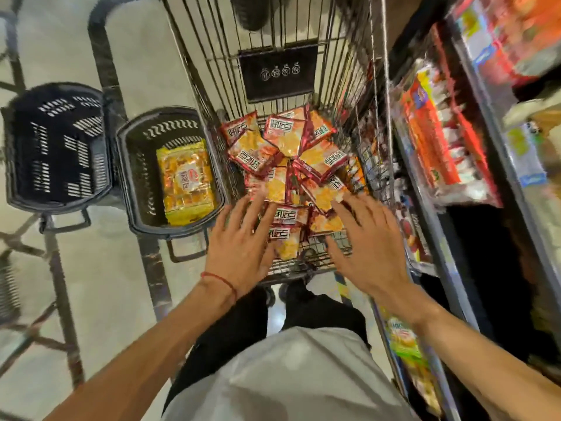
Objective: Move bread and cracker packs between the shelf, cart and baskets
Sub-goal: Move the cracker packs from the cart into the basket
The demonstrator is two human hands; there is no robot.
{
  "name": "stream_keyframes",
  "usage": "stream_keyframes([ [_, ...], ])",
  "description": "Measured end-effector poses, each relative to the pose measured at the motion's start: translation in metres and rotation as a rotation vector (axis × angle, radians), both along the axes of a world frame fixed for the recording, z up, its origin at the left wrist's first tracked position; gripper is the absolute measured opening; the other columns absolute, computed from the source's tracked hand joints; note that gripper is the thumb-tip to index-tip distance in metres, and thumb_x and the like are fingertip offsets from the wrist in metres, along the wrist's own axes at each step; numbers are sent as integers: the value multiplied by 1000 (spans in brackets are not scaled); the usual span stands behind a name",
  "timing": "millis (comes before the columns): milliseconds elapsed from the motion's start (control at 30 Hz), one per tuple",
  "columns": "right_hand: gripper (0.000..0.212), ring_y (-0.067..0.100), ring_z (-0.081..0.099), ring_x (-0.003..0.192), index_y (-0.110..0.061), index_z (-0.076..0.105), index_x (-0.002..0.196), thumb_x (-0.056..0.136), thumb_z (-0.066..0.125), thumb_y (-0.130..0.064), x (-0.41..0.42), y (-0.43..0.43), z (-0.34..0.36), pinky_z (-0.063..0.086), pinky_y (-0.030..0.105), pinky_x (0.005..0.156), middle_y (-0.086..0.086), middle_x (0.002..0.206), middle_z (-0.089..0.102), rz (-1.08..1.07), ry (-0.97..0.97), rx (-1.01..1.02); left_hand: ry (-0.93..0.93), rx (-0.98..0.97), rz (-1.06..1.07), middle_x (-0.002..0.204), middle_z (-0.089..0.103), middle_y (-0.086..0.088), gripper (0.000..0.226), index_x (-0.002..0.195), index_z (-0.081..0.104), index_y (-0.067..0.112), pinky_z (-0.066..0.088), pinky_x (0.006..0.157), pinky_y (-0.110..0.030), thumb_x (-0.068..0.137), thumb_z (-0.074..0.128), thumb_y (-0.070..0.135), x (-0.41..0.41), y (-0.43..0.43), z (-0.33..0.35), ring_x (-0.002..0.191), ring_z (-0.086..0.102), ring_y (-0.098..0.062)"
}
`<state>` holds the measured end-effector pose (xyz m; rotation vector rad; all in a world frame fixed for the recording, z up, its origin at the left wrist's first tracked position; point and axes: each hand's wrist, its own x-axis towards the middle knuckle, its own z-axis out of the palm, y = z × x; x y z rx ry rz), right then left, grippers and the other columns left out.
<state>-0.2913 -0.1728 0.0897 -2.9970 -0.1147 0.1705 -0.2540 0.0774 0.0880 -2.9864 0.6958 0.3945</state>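
A wire shopping cart (212,86) stands in front of me, its bottom covered with several red-and-orange cracker packs (285,153). My left hand (243,244) is spread flat over the near left packs, fingers straight. My right hand (367,241) reaches in from the right with fingers spread, fingertips at a pack near the cart's right side. Neither hand grips anything. A black basket (133,177) beside the cart's left wall holds one yellow bread pack (186,183). A second black basket (18,153) further left holds nothing.
A shelf (455,153) packed with red, orange and white snack packs runs along the right, close to the cart. Both baskets sit on a pale tiled floor with dark lines. My pale shirt and dark trousers fill the lower middle.
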Motion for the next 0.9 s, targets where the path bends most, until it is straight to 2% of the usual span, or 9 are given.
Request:
stream_keyframes([
  [167, 61, 30, 36, 149, -19, 48, 153, 99, 53, -47, 7, 3, -11, 26, 49, 124, 6, 157, 48, 53, 32, -20, 25, -47, 50, 163, 32, -11, 65, 156, 35, 18, 28, 120, -54, 101, 33, 52, -6, 1, -17, 148, 32, -35],
  [333, 60, 29, 36, 149, -19, 48, 154, 100, 50, -47, 19, 0, -32, 23, 46, 124, 5, 158, 47, 108, 43, -37, 108, -25, 66, 163, 32, -12, 65, 155, 37, 17, 33, 117, -55, 100, 28, 51, -3, -8, -40, 146, 34, -35],
  [500, 56, 31, 40, 146, -16, 53, 149, 100, 52, -44, 40, -21, -63, 26, 47, 124, 7, 153, 51, 161, 30, 17, 147, -19, 153, 162, 34, -14, 63, 153, 39, 16, 33, 116, -54, 99, 49, 47, -2, -27, -68, 145, 36, -36],
  [700, 59, 32, 38, 147, -17, 49, 151, 100, 50, -47, 72, -52, -112, 25, 49, 122, 9, 154, 51, 147, 105, 70, 190, -70, 270, 161, 36, -12, 62, 151, 41, 16, 34, 115, -53, 96, 54, 40, 3, -56, -109, 145, 36, -36],
  [767, 59, 32, 37, 147, -18, 49, 152, 100, 51, -47, 80, -59, -130, 23, 48, 121, 9, 155, 50, 150, 129, 93, 250, -52, 261, 163, 33, -11, 62, 153, 37, 16, 28, 119, -51, 97, 50, 39, 9, -66, -129, 149, 31, -34],
  [867, 60, 33, 40, 145, -16, 51, 151, 100, 47, -48, 86, -64, -155, 31, 51, 120, 9, 155, 50, 175, 173, 118, 396, 1, 287, 169, 18, -7, 63, 159, 22, 21, 8, 126, -50, 104, 38, 45, 20, -79, -165, 156, 12, -30],
  [900, 60, 33, 41, 144, -16, 51, 150, 99, 47, -47, 87, -65, -162, 33, 52, 119, 9, 155, 50, 181, 180, 119, 432, 25, 304, 169, 17, -7, 64, 160, 20, 22, 3, 126, -51, 105, 36, 49, 24, -83, -177, 156, 11, -29],
])
